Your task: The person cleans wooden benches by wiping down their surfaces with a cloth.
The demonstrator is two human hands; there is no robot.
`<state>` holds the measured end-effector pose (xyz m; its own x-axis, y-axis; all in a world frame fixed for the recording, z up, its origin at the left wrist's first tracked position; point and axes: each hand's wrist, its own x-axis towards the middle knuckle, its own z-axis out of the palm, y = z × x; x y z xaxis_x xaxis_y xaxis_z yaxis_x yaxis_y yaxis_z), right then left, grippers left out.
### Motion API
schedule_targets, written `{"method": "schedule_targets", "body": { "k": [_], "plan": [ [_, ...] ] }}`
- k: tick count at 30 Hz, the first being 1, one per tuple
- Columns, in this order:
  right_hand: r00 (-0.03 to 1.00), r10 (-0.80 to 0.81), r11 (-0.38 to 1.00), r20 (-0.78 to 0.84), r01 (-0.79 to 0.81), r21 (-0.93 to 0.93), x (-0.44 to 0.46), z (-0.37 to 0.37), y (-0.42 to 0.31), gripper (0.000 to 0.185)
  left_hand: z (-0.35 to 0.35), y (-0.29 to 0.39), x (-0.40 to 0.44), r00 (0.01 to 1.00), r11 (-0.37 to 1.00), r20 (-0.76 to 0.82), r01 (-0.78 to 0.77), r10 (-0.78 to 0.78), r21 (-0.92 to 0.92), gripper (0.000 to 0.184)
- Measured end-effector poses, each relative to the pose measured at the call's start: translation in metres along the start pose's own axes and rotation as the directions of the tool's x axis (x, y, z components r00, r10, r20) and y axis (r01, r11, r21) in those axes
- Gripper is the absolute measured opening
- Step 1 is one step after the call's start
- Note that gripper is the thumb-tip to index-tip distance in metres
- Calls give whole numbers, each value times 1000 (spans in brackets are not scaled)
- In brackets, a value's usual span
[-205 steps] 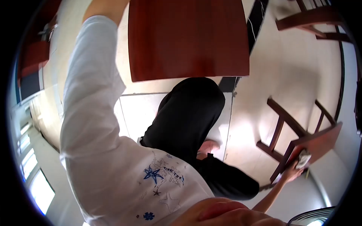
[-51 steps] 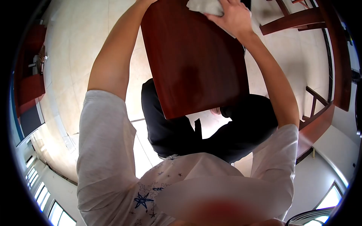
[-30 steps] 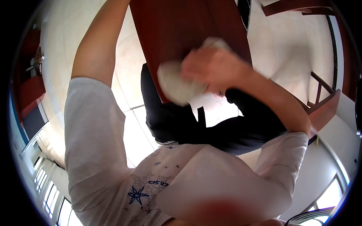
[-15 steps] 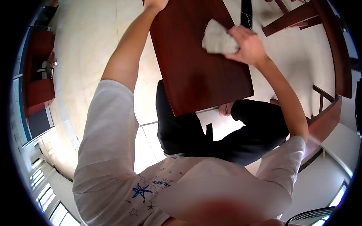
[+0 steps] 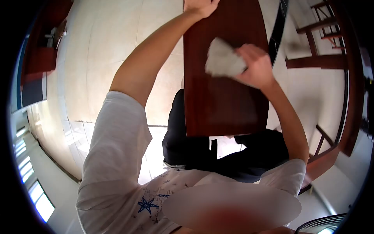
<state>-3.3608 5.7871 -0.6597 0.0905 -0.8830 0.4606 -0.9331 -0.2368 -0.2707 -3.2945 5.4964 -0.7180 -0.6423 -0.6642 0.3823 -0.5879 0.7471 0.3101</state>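
A dark red-brown wooden board (image 5: pixel 226 105), like a bench or stool top, extends from the top of the view down to my knees. My left hand (image 5: pixel 200 7) grips its left edge near the top of the frame, with some fingers cut off by the frame. In my right hand (image 5: pixel 255 65) is a crumpled whitish cloth (image 5: pixel 224 58), pressed on the board's upper surface right of the middle. The fingers bend around the cloth's right side, slightly blurred.
Wooden chairs or stools with dark legs (image 5: pixel 315 61) stand at the right, another wooden piece (image 5: pixel 323 165) lower down. Dark red furniture (image 5: pixel 41 58) is at the far left. My black-trousered legs (image 5: pixel 187 140) are bent under the board's near end, over pale floor tiles (image 5: pixel 113 35).
Since half a second ago the view has turned, so the board looks straighter and further right. The cloth in my right hand sits slightly nearer the board's left edge. My left hand stays on that edge.
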Motion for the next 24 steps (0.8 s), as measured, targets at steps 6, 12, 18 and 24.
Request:
{"method": "schedule_targets", "body": {
  "k": [6,12,18,24],
  "plan": [
    [926,362,881,-106,-377,-286,82,32,112,65,6,-5,18,879,885,112,465,-463,13,90],
    [851,447,820,-275,-513,-254,165,60,175,57,15,-7,25,883,891,128,453,-452,22,86],
    [882,412,717,-230,-469,-516,151,74,187,62,20,-4,22,880,889,153,458,-449,-26,95],
    [919,337,781,-203,-393,-485,114,65,119,55,21,-7,24,883,868,48,468,-467,-166,81]
  ]
}}
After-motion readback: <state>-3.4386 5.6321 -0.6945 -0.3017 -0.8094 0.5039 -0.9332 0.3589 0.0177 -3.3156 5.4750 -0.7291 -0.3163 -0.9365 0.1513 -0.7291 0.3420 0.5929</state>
